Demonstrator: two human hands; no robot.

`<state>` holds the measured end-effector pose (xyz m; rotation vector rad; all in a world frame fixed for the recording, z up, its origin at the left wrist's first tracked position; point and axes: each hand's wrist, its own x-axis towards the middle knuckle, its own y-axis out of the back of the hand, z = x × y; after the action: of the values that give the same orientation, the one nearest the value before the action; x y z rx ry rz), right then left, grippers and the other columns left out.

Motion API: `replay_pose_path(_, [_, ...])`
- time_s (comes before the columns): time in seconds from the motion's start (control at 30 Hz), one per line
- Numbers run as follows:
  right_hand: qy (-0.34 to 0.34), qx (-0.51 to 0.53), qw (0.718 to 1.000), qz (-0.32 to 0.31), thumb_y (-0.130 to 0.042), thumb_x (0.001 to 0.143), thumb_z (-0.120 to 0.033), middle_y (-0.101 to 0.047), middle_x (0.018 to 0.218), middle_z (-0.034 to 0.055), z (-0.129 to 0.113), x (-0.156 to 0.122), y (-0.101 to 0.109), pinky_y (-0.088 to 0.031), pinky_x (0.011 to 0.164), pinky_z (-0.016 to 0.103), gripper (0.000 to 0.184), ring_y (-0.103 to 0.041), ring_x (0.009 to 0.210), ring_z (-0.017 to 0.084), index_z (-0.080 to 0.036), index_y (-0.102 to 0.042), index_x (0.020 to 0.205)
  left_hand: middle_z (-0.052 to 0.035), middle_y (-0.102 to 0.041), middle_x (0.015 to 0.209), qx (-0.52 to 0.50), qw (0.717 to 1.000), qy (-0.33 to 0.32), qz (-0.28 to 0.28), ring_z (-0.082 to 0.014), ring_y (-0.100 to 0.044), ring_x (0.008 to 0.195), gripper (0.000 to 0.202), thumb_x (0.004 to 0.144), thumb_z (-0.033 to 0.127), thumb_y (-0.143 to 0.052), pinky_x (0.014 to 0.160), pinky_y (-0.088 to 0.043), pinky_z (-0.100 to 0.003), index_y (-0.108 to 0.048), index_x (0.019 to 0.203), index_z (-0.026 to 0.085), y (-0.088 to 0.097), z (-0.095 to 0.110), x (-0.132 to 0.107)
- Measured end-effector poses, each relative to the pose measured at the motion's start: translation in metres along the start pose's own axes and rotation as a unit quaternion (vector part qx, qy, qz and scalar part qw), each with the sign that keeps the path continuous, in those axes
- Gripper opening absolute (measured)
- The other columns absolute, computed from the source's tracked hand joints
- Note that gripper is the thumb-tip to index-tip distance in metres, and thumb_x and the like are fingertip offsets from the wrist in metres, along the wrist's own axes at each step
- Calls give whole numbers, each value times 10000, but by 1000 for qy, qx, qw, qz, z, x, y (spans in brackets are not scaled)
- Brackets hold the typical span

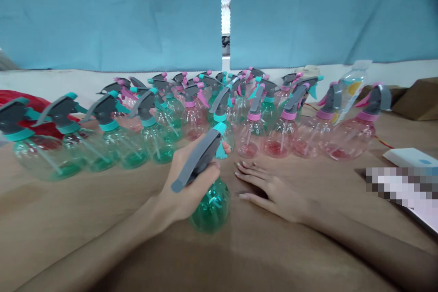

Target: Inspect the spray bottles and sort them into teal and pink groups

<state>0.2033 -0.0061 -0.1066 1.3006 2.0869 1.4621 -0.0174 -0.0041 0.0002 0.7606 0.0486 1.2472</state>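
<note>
My left hand (186, 182) is wrapped round the neck of a green spray bottle (212, 210), which stands on the wooden table (143, 255) close in front of me. Its grey spray head with a turquoise nozzle and trigger sticks up above my fingers. To the right of the bottle, my right hand (270, 189) rests on the tabletop with fingers stretched out, holding nothing. Ahead of both hands stand more spray bottles: a front row of green ones (135, 143) on the left and pink ones (280, 139) on the right.
Further spray bottles (195, 114) crowd behind the front row. A clear plastic bottle (352, 84) leans at the back right, near a brown box (417, 98). A white device (410, 157) lies at the right, and something red (34, 100) at the far left. Blue curtains (102, 13) hang behind.
</note>
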Motion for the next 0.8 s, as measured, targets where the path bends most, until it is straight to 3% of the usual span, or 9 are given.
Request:
replay_pose_path(0.1, [0, -3, 1000, -2, -454, 896, -500, -408, 1432, 47, 0, 0, 0, -286, 1099, 461, 548, -316, 1339, 245, -239, -411, 1376, 59, -446, 556, -18, 1000, 4, -9, -142, -443, 491, 109, 756, 214, -509, 491, -360, -278, -565, 831, 271, 1, -3, 0])
replay_pose_path(0.27, [1, -13, 1000, -10, -433, 903, -506, -389, 1443, 54, 0, 0, 1, -275, 1105, 453, 553, -309, 1343, 238, -215, -416, 1373, -2, -605, 765, -44, 999, 4, -4, -195, -584, 701, 105, 737, 221, -517, 597, -444, -303, -575, 822, 244, 2, -3, 0])
replay_pose_path(0.47, [9, -1, 1000, 1, -444, 899, -504, -409, 1430, 61, 0, 0, 0, -273, 1102, 468, 547, -318, 1338, 245, -230, -419, 1371, 23, -599, 719, -58, 998, 31, -14, -173, -575, 613, 208, 714, 201, -529, 550, -458, -292, -595, 901, 263, 2, 1, 1])
replay_pose_path(0.67, [3, -14, 1000, -3, -433, 902, -509, -408, 1429, 64, -2, 1, 2, -280, 1100, 460, 558, -319, 1338, 244, -209, -418, 1372, 37, -559, 648, -72, 996, 47, 4, -158, -575, 597, 78, 727, 217, -572, 709, -504, -337, -578, 804, 229, -3, -8, 0])
replay_pose_path(0.8, [3, -23, 1000, -10, -418, 905, -515, -403, 1433, 66, -2, 1, 2, -284, 1100, 448, 566, -317, 1339, 237, -198, -414, 1374, 12, -615, 746, -89, 995, 42, -20, -178, -614, 727, 207, 792, 221, -545, 811, -498, -353, -606, 987, 256, -3, -13, 0])
